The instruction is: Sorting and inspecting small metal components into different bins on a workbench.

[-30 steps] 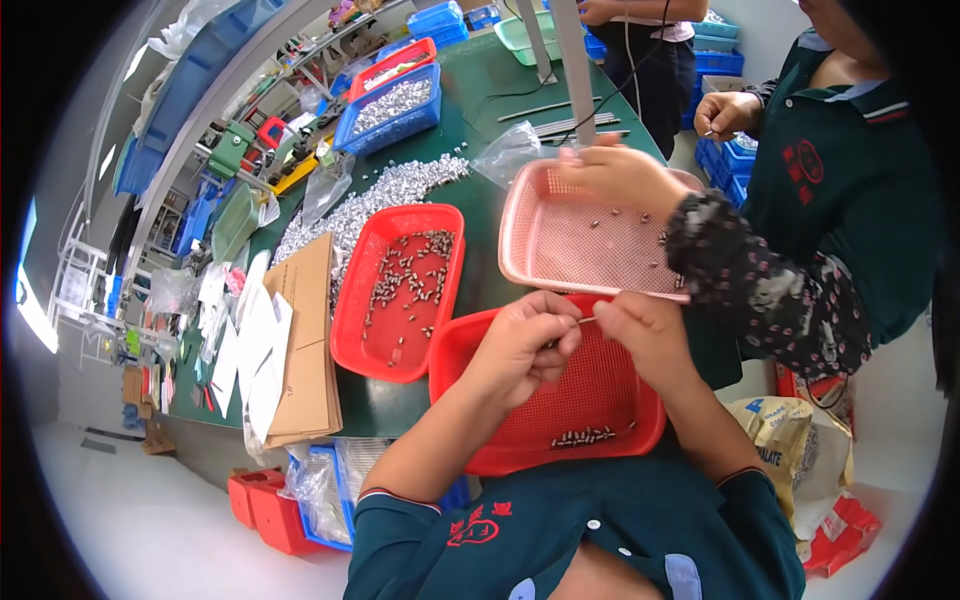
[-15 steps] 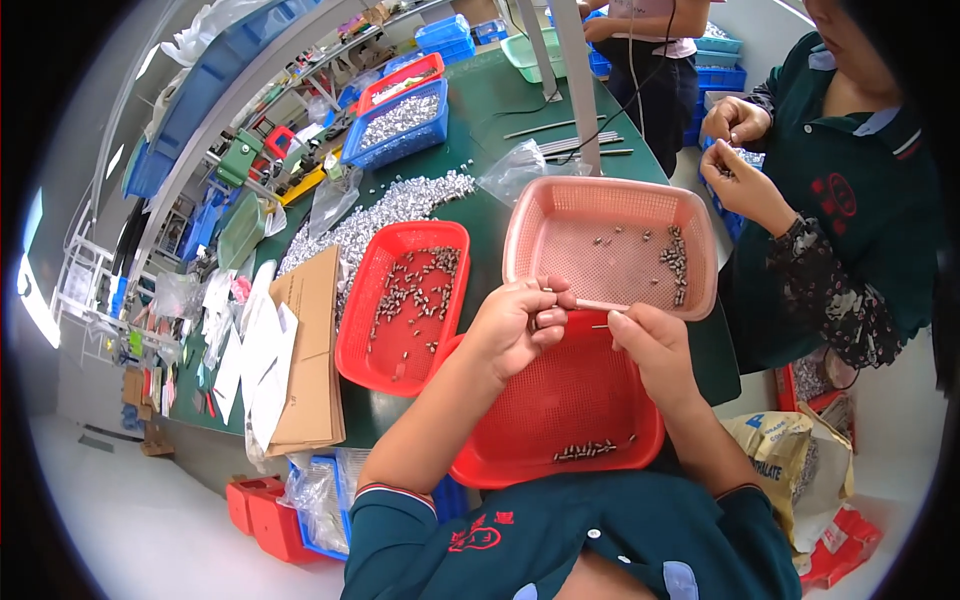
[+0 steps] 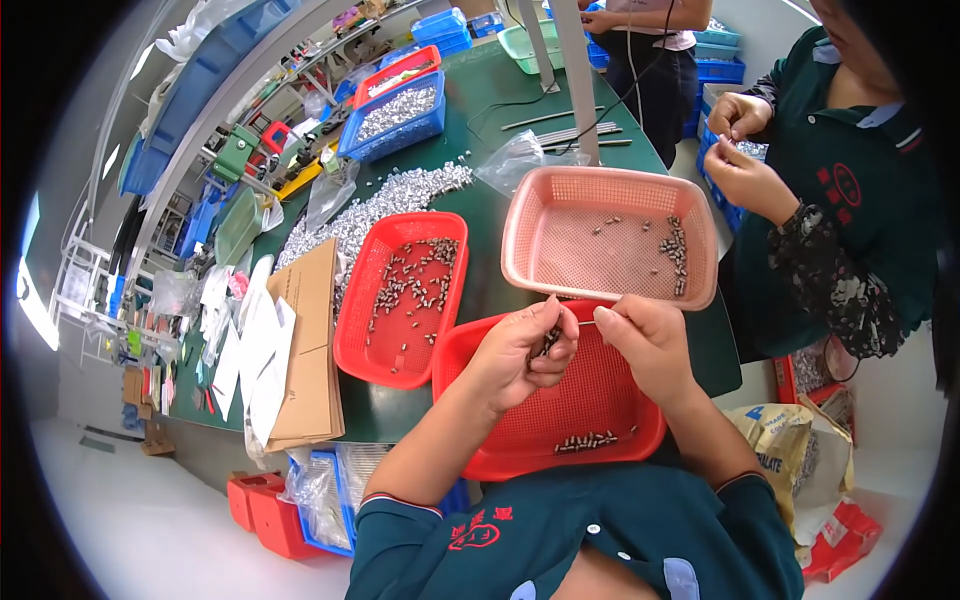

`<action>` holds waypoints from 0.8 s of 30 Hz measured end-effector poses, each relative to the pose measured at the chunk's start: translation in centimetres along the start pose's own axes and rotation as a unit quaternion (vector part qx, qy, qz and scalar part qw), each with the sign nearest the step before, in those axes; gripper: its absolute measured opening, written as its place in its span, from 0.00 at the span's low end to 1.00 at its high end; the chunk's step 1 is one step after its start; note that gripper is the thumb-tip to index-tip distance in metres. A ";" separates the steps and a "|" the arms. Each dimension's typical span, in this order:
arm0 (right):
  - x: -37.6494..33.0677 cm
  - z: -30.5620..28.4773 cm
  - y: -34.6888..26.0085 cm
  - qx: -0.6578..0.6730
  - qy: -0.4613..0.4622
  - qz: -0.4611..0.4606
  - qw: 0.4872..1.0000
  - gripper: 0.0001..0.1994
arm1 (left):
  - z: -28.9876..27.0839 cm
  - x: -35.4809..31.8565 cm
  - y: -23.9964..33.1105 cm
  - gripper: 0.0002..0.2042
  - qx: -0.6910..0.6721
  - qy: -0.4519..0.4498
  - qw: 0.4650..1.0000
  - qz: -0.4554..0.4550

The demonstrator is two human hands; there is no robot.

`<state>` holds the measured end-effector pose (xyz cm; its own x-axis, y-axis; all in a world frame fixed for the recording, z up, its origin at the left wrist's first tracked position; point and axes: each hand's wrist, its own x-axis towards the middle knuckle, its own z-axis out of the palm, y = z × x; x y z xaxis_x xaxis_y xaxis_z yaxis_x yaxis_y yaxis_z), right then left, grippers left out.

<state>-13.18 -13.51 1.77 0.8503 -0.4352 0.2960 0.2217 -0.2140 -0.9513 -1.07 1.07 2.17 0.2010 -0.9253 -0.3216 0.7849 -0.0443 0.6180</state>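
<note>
My left hand is closed, its curled fingers cupping small dark metal parts. My right hand pinches a thin metal pin that points toward the left fingertips. Both hands hover over a red mesh basket, where a row of small cylindrical metal parts lies near the front wall. Just beyond is a pink mesh basket with similar parts, mostly along its right side. On the left, another red basket holds many scattered metal parts.
A pile of silvery parts covers the green table behind the left basket. Flattened cardboard lies left of it. A metal post rises behind the pink basket. A co-worker's hands are at the right.
My hands have come slightly nearer to me, away from the pink basket's edge. The left hand has turned so the dark parts in its fingers show. The right still pinches the pin.
</note>
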 end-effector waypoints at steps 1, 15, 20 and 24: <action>0.1 0.1 -0.2 -0.006 0.002 -0.012 1.000 0.12 | 0.1 -0.1 0.0 0.17 0.000 0.000 1.000 0.000; 0.9 0.2 -0.9 -0.033 -0.008 -0.051 0.998 0.10 | 1.4 -0.4 0.0 0.21 0.049 0.023 0.998 -0.045; 1.2 -0.1 -1.1 -0.236 -0.057 -0.252 0.937 0.13 | 1.2 -0.5 -0.2 0.21 0.100 -0.001 0.994 -0.043; 0.9 0.6 -0.4 -0.022 -0.076 -0.112 0.991 0.14 | 2.0 -0.2 0.0 0.20 0.119 0.027 0.992 -0.030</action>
<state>-12.17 -13.27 2.36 0.8455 -0.2359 0.4790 0.3942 -0.3293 -0.8580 -2.30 0.53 3.65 0.1939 -0.8969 -0.3975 0.6371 -0.1929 0.7462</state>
